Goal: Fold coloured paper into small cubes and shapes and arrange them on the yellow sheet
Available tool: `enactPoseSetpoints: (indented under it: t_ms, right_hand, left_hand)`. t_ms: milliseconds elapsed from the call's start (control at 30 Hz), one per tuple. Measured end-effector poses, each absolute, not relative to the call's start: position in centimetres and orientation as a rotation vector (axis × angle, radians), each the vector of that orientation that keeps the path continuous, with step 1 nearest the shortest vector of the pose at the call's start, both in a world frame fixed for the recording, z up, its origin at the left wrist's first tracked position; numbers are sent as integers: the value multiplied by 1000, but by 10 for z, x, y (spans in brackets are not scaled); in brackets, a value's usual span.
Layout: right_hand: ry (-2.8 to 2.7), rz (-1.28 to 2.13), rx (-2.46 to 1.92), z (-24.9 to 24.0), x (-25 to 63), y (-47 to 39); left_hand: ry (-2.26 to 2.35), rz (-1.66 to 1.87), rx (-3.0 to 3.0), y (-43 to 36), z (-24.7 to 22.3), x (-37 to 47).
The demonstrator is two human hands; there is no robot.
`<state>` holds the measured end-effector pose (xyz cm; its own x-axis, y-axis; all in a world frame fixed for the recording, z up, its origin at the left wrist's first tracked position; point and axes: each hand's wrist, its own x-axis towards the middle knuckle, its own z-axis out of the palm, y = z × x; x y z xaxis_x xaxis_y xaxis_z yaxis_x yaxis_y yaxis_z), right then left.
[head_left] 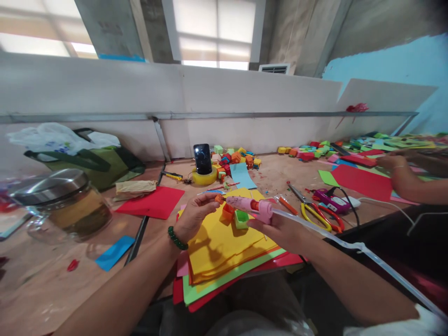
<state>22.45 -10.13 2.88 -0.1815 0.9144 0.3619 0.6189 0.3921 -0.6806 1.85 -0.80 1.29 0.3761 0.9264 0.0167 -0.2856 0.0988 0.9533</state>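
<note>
My left hand (pixel 195 213), with a green bead bracelet at the wrist, pinches a small orange paper piece (pixel 219 199). My right hand (pixel 276 233) is wrapped round a pink glue gun (pixel 247 205), its tip pointing left and touching or nearly touching the orange piece. A long translucent glue stick (pixel 329 235) runs out of the gun's back toward the lower right. Just below the gun, an orange paper box (pixel 228 213) and a green open paper box (pixel 241 219) stand on a stack of yellow sheets (pixel 217 252), with green and red sheets underneath.
Behind the stack, a phone (pixel 202 158) leans upright on a tape roll (pixel 205 177) beside several small coloured boxes (pixel 238 158). Scissors (pixel 310 207) lie at right, near a purple device (pixel 331 200). A glass jar (pixel 70 205) stands left. Another person's hand (pixel 395 165) works at far right.
</note>
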Motion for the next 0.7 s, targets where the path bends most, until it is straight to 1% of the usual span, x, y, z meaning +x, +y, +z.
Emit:
enactPoseSetpoints:
  t_ms: [133, 200, 433, 567, 700]
  right_hand:
    - [-1943, 627, -1189, 31, 221, -101]
    - [-1920, 634, -1133, 32, 220, -99]
    - [-1535, 444, -1250, 35, 252, -70]
    - [-1253, 243, -1402, 45, 290, -35]
    - [-1235, 129, -1586, 46, 328, 2]
  left_hand:
    - [700, 1014, 1135, -6, 9, 18]
    - [693, 1006, 1137, -7, 8, 18]
    - [714, 982, 1146, -12, 12, 19]
    - [751, 980, 1142, -13, 17, 19]
    - [763, 1044, 1094, -8, 21, 16]
